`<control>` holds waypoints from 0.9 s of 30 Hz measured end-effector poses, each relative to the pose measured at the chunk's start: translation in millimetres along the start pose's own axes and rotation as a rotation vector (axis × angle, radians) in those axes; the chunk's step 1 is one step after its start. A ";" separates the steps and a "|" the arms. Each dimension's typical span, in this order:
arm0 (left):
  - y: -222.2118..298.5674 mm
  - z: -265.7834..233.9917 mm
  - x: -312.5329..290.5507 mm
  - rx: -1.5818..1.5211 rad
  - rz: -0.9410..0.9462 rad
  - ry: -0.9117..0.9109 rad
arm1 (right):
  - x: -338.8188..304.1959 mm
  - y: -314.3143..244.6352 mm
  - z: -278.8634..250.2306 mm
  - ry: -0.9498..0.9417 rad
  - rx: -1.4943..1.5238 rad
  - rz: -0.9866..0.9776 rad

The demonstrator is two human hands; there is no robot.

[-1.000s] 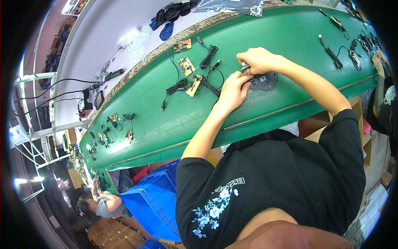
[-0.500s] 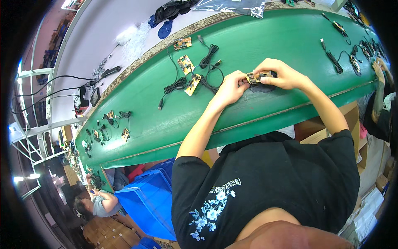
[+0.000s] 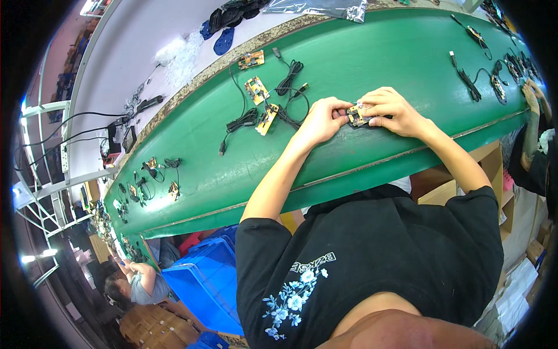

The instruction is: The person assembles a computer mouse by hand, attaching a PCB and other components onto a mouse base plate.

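A small yellow-tan circuit board [image 3: 356, 115] with dark parts lies low over the green work surface [image 3: 244, 174], between my two hands. At its left edge, the thumb and forefinger of my left hand [image 3: 323, 121] are closed, on the board's edge or a thin lead; which one I cannot make out. My right hand [image 3: 400, 113] grips the board from the right, fingers over its top and thumb at its near side. A dark flat piece shows only slightly under the board, mostly hidden.
Left of my hands lie circuit boards [image 3: 256, 90] and coiled black cables [image 3: 290, 78] with plugs. More boards with cables lie farther left and at the right [image 3: 498, 90]. Blue bins [image 3: 203, 279] stand below the edge. Another person's hands [image 3: 532, 96] work at the far right.
The board has gone from tilted up in my fingers to lying flatter and lower, covering most of the dark piece. My right hand has shifted slightly over it.
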State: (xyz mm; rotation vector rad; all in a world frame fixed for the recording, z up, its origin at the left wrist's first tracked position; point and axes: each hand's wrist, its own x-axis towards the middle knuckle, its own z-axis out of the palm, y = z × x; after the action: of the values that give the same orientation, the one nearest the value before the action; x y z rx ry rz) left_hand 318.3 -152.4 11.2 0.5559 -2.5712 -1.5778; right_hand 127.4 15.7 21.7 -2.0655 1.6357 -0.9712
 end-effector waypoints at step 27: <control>33.9 20.2 -20.9 0.483 0.204 0.153 | -15.5 -27.0 0.2 -0.022 -0.389 0.230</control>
State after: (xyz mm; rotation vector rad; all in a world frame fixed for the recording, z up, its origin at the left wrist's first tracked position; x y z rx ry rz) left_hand 323.7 -114.4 33.9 0.4049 -2.7803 -0.8173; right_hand 145.3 38.1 34.0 -2.0413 2.1296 -0.5865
